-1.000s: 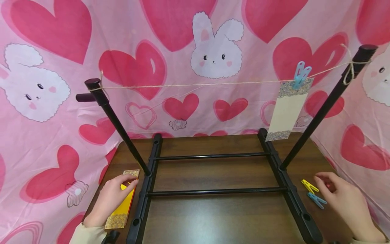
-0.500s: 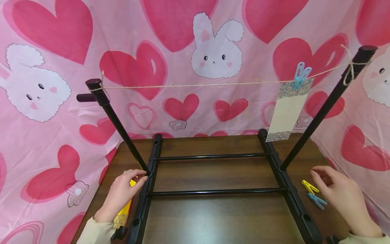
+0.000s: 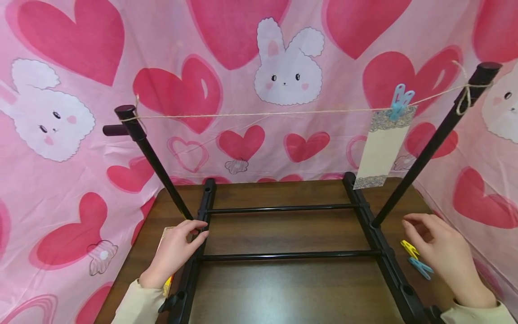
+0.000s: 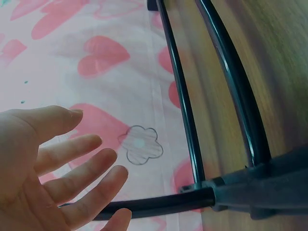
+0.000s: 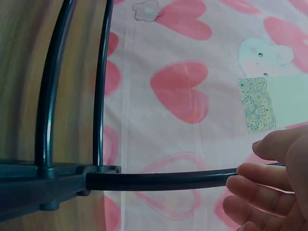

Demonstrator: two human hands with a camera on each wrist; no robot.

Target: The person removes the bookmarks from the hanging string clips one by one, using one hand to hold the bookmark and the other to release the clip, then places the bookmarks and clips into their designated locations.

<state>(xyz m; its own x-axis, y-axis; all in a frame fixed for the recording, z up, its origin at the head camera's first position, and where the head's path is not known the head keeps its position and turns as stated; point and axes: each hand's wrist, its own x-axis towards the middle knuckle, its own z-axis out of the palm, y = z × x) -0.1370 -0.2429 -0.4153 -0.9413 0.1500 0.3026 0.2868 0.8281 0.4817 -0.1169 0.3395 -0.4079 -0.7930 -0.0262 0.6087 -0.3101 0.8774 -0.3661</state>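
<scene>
My left hand (image 3: 176, 247) hovers by the left base rail of a black rack (image 3: 289, 257), fingers relaxed and holding nothing. Beneath it lies a yellow card (image 3: 167, 286) with patterned ends, mostly covered by the hand. In the left wrist view the same hand (image 4: 72, 168) has its fingers spread apart. To the right, my right hand (image 3: 443, 254) is loosely bent with nothing in it, just beside a yellow clothespin (image 3: 410, 248) and a blue clothespin (image 3: 421, 268) on the table. A cream card (image 3: 381, 150) hangs from the string (image 3: 259, 113) under light blue clothespins (image 3: 399, 103).
Two slanted black posts (image 3: 435, 146) carry the string, tied at both ends. Thin crossbars (image 3: 279, 208) join the base rails on the brown wooden table (image 3: 291, 288). A pink cloth (image 3: 352, 27) with hearts and rabbits surrounds the back and sides.
My left hand has moved rightward from above the yellow card to the left rail, covering more of the card. The right hand has shifted slightly left and away from me.
</scene>
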